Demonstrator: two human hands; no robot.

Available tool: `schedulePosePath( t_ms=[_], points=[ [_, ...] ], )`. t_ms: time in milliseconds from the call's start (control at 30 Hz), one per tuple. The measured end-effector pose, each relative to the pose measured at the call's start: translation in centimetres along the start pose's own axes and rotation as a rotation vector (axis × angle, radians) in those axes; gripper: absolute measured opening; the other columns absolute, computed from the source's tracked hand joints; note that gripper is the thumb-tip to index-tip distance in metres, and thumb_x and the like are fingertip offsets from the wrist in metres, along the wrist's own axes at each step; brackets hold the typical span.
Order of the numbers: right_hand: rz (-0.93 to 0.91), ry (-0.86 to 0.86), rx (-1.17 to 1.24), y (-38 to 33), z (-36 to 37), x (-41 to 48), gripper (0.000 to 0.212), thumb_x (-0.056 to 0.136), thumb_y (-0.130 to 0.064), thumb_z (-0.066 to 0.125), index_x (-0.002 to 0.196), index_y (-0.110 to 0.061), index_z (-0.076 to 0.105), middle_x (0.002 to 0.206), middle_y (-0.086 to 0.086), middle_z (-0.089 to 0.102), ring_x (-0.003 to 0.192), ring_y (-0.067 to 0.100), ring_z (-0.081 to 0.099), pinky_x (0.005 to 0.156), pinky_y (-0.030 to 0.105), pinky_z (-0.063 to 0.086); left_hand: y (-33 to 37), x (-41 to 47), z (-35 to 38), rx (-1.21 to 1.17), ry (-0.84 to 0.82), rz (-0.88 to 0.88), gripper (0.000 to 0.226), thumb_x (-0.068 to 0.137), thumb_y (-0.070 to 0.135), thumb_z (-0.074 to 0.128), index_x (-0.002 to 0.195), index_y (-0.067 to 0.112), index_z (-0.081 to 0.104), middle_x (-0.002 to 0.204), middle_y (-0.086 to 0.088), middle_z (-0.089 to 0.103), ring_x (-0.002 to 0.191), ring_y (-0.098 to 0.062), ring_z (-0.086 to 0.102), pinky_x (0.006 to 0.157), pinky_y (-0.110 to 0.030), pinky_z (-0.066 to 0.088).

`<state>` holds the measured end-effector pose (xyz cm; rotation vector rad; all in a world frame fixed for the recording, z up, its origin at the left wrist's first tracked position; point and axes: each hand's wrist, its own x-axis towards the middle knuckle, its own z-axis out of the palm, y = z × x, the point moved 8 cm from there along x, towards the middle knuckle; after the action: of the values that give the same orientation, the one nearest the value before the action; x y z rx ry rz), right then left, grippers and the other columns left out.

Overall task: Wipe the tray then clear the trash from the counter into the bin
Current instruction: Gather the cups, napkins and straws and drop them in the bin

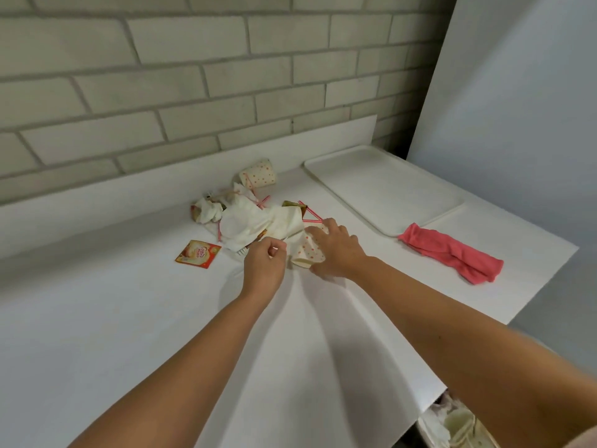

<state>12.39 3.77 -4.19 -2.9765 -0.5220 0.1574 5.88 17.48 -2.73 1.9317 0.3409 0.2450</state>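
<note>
A pile of trash lies mid-counter: crumpled white napkins (258,224), red-and-white straws (310,215), a dotted paper cup (259,173) on its side near the wall, and an orange sachet (198,254) to the left. My right hand (336,250) grips a second dotted paper cup (305,253) that lies on its side at the pile's near edge. My left hand (265,265) pinches a thin white plastic fork (241,252) beside the napkins. The white tray (384,189) sits at the right with nothing on it. A pink cloth (452,252) lies crumpled just in front of the tray.
The white counter (129,318) ends at the right, where a bin (458,425) holding trash shows below its corner. A brick wall (193,76) backs the counter and a white panel (517,108) stands at the right.
</note>
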Motion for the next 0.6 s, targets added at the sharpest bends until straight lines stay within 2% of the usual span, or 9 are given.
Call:
schedulePosePath(
  t_ms=[100, 233, 267, 333, 400, 467, 533, 600],
  points=[
    [0.013, -0.013, 0.028, -0.5, -0.5, 0.2, 0.080, 0.076, -0.037, 0.070, 0.143, -0.029, 0.027, 0.138, 0.008, 0.026, 0.122, 0.030, 0.036, 0.097, 0.041, 0.042, -0.8, 0.8, -0.5, 0.019, -0.038, -0.006, 0.015, 0.092, 0.007, 0.048, 0.099, 0.011, 0.060, 0.102, -0.001, 0.049, 0.085, -0.014, 0.048, 0.075, -0.022, 0.036],
    [0.065, -0.037, 0.156, -0.7, -1.3, -0.1, 0.081, 0.073, -0.042, 0.073, 0.141, -0.028, 0.033, 0.133, 0.007, 0.032, 0.119, 0.028, 0.042, 0.094, 0.039, 0.046, -1.2, 1.5, -0.3, 0.040, -0.147, 0.013, 0.031, 0.086, -0.004, 0.044, 0.104, 0.020, 0.053, 0.108, -0.001, 0.043, 0.093, -0.017, 0.048, 0.066, -0.015, 0.038],
    [0.079, -0.050, 0.224, -0.7, -1.8, -0.2, 0.079, 0.073, -0.044, 0.073, 0.141, -0.027, 0.035, 0.132, 0.006, 0.035, 0.118, 0.027, 0.046, 0.094, 0.037, 0.046, -1.2, 1.5, 0.0, 0.048, -0.193, 0.022, 0.037, 0.084, -0.006, 0.046, 0.109, 0.022, 0.050, 0.111, 0.000, 0.040, 0.098, -0.019, 0.048, 0.070, -0.016, 0.040],
    [0.080, -0.098, 0.372, -1.2, -2.8, -0.3, 0.073, 0.076, -0.047, 0.072, 0.138, -0.026, 0.042, 0.128, 0.005, 0.042, 0.113, 0.024, 0.050, 0.090, 0.032, 0.046, -1.1, 1.5, 0.6, 0.080, -0.292, 0.075, 0.056, 0.080, -0.004, 0.054, 0.126, 0.025, 0.041, 0.123, 0.003, 0.036, 0.114, -0.020, 0.045, 0.087, -0.026, 0.045],
    [0.051, -0.201, 0.516, -2.0, -3.3, -0.4, 0.063, 0.079, -0.049, 0.068, 0.134, -0.026, 0.048, 0.118, 0.001, 0.048, 0.104, 0.021, 0.054, 0.079, 0.027, 0.046, -0.7, 1.5, 1.0, 0.063, -0.374, 0.142, 0.076, 0.075, 0.006, 0.069, 0.136, 0.029, 0.031, 0.135, 0.005, 0.034, 0.124, -0.017, 0.039, 0.102, -0.035, 0.041],
    [0.034, -0.303, 0.621, -2.7, -3.2, -0.3, 0.056, 0.081, -0.052, 0.064, 0.130, -0.026, 0.052, 0.114, -0.002, 0.054, 0.102, 0.020, 0.057, 0.076, 0.027, 0.048, -0.1, 1.8, 0.8, -0.025, -0.391, 0.175, 0.081, 0.068, 0.015, 0.081, 0.132, 0.031, 0.034, 0.133, 0.003, 0.043, 0.121, -0.016, 0.042, 0.102, -0.034, 0.041],
    [0.016, -0.336, 0.693, -3.1, -3.1, 0.1, 0.051, 0.084, -0.053, 0.060, 0.122, -0.020, 0.059, 0.111, 0.001, 0.061, 0.101, 0.020, 0.060, 0.081, 0.032, 0.051, 0.5, 2.4, -0.2, -0.091, -0.331, 0.182, 0.071, 0.065, 0.016, 0.084, 0.120, 0.030, 0.041, 0.119, 0.002, 0.054, 0.110, -0.016, 0.050, 0.092, -0.029, 0.046],
    [-0.024, -0.367, 0.798, -3.9, -3.0, 0.5, 0.047, 0.088, -0.051, 0.055, 0.111, -0.012, 0.066, 0.104, 0.004, 0.067, 0.097, 0.019, 0.063, 0.082, 0.033, 0.052, 0.7, 3.0, -1.3, -0.140, -0.274, 0.172, 0.057, 0.066, 0.014, 0.083, 0.109, 0.026, 0.048, 0.106, 0.001, 0.060, 0.102, -0.019, 0.058, 0.083, -0.032, 0.051]
  ],
)
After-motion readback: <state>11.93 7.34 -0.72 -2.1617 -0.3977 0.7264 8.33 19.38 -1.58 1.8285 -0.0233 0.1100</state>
